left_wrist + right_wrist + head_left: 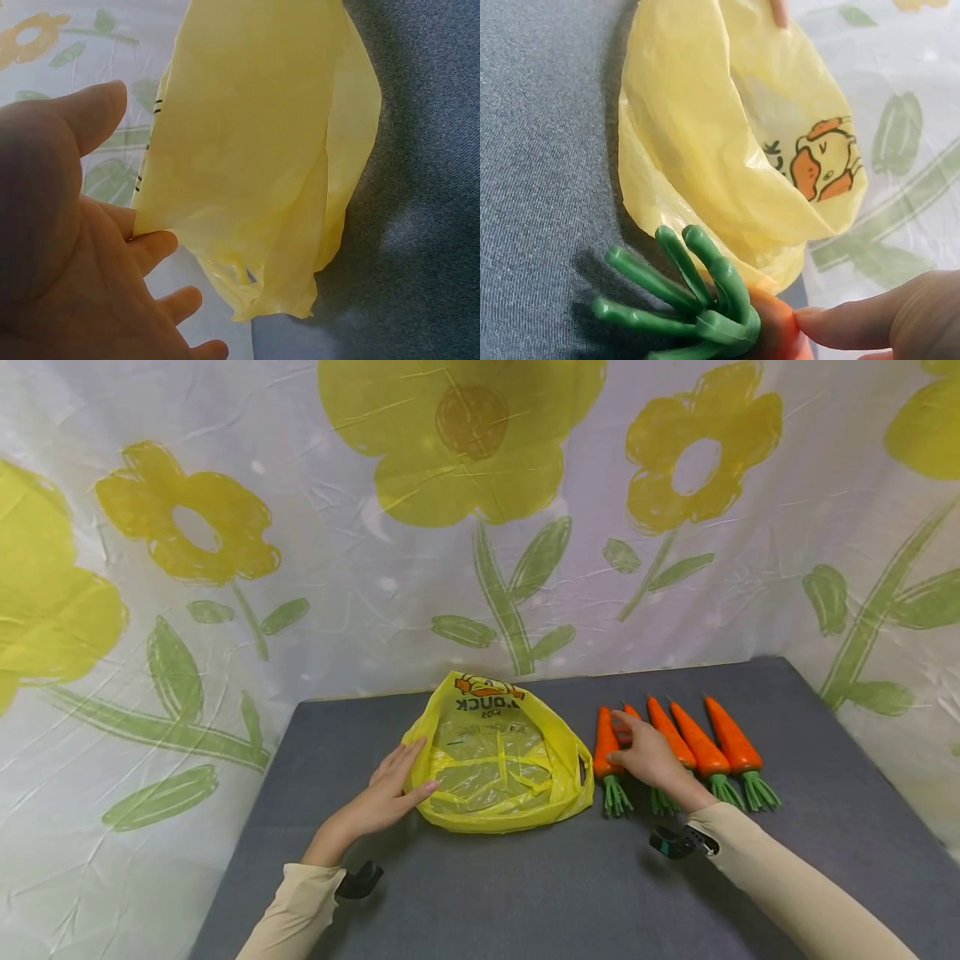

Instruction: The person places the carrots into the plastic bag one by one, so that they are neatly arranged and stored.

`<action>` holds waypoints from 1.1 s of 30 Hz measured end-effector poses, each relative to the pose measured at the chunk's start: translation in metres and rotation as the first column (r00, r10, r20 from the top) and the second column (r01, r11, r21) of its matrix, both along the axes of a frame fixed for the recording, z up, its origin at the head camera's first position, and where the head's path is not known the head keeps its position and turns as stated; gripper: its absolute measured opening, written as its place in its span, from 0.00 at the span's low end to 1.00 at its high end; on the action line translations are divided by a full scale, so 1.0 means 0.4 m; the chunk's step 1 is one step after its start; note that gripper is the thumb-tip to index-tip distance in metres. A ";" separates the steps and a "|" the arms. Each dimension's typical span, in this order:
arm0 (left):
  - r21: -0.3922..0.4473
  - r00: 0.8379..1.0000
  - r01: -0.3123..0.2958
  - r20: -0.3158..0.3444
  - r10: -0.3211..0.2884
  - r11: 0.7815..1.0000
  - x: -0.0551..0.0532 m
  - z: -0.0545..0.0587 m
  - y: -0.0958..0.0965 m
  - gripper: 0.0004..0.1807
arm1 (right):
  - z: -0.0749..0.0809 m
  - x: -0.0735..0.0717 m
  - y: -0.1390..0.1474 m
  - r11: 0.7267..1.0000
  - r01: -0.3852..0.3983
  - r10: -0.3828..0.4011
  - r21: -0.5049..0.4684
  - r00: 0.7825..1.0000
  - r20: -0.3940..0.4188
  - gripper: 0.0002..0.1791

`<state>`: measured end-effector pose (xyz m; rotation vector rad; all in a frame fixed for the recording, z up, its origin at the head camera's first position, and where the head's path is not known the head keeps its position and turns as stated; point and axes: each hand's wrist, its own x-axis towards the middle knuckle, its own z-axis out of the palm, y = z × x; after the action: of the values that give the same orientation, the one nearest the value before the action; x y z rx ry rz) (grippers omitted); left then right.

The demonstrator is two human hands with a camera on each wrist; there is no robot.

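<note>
A yellow plastic bag (495,818) with a printed duck stands with its mouth spread wide on the table. My left hand (386,789) rests against the bag's left side, fingers extended; in the left wrist view its fingertips (156,247) meet the bag's edge. To the right of the bag, my right hand (648,752) pinches the leftmost toy carrot (604,743), which has a green top. The right wrist view shows the thumb (847,319) pressed to that carrot's orange body near its green stalks (724,285).
More orange carrots lie in a row to the right, including one at the far end (731,735) and another beside it (697,739). My right forearm reaches over the dark grey table (525,893). A flower-print cloth (360,568) hangs behind the table.
</note>
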<state>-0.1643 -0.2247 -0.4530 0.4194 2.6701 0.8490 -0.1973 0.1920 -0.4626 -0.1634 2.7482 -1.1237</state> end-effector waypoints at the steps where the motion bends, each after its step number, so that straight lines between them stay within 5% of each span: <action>1: -0.001 1.000 0.000 0.001 0.000 1.000 0.000 0.000 0.000 0.46 | 0.001 0.000 -0.001 1.000 -0.004 0.004 0.000 1.000 0.001 0.42; 15: -0.002 1.000 -0.009 0.020 0.009 1.000 0.003 0.003 -0.003 0.45 | 0.003 -0.012 -0.015 0.996 -0.055 0.047 0.074 0.993 0.113 0.38; 33: -0.004 1.000 -0.010 0.026 0.010 1.000 0.004 0.010 -0.001 0.45 | -0.008 -0.019 -0.026 0.990 -0.038 0.026 0.134 0.996 0.089 0.39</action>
<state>-0.1628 -0.2253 -0.4489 0.3918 2.6511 0.8467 -0.2047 0.1817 -0.4659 -0.1376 2.7222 -0.9104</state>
